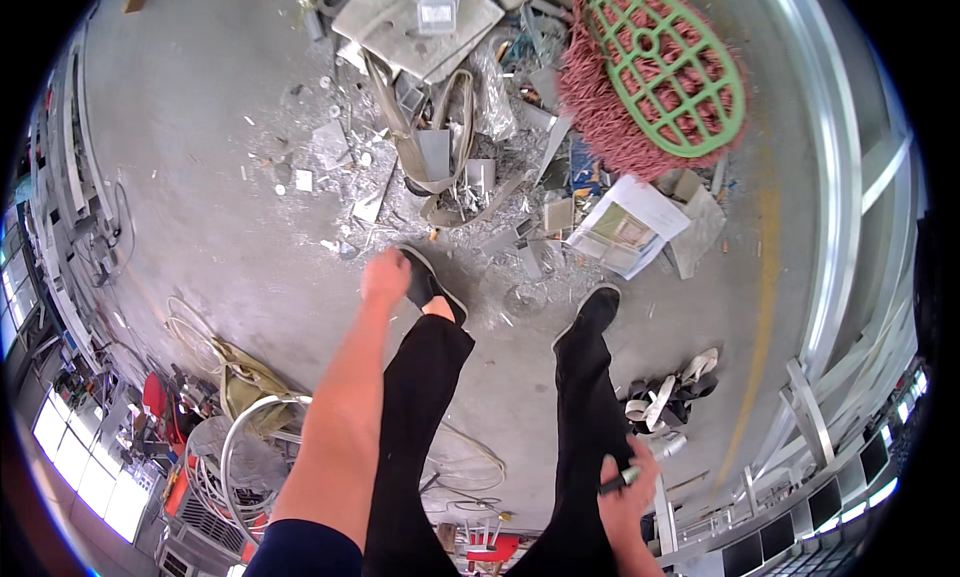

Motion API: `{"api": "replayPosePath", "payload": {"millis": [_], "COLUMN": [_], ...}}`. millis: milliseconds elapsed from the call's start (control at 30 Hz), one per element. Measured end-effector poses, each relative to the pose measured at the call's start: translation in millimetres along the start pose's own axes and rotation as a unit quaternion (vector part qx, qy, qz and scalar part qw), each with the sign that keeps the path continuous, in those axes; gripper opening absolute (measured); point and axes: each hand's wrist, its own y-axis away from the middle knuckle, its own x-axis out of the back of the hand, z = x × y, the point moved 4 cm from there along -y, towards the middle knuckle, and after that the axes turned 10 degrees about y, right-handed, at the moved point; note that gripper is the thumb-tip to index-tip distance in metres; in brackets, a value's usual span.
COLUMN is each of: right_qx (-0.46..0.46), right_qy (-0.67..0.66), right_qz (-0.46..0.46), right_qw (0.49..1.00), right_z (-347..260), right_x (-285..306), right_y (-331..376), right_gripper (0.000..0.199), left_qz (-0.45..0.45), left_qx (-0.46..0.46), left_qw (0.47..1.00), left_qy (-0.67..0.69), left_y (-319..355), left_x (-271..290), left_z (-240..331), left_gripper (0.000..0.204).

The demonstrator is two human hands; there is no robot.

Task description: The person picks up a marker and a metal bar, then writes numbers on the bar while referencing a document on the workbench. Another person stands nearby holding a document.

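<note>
My left hand (387, 276) is stretched forward over the floor, beside the black shoe (427, 277) on my left foot. Its fingers are curled in, and whatever they may hold is hidden. Down by my right thigh, my right hand (632, 492) grips a small cylinder (618, 480), dark at one end and pale green-grey at the other; its exact kind is too small to tell. Ahead of my feet spreads a heap of scrap: a tan strap (405, 152), grey metal offcuts (433, 154), clear plastic wrap (494, 97) and a printed paper sheet (630, 225).
A mop with pink strands and a green plastic frame (668, 67) lies on the heap's right. A square grey plate (415, 22) is at the far side. White and black straps (672, 389) lie at right, near metal profiles (835, 177). At left are cables and a khaki bag (247, 382).
</note>
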Motion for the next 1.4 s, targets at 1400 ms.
{"api": "replayPosePath", "payload": {"millis": [1400], "right_qx": [0.410], "right_qy": [0.008], "right_qz": [-0.054], "right_qw": [0.910], "right_z": [-188], "right_x": [232], "right_y": [-48], "right_gripper": [0.046], "left_qz": [0.102], "left_qx": [0.006], "left_qw": [0.387], "left_qy": [0.916], "left_y": [645], "left_x": [59], "left_z": [41], "left_gripper": [0.028]}}
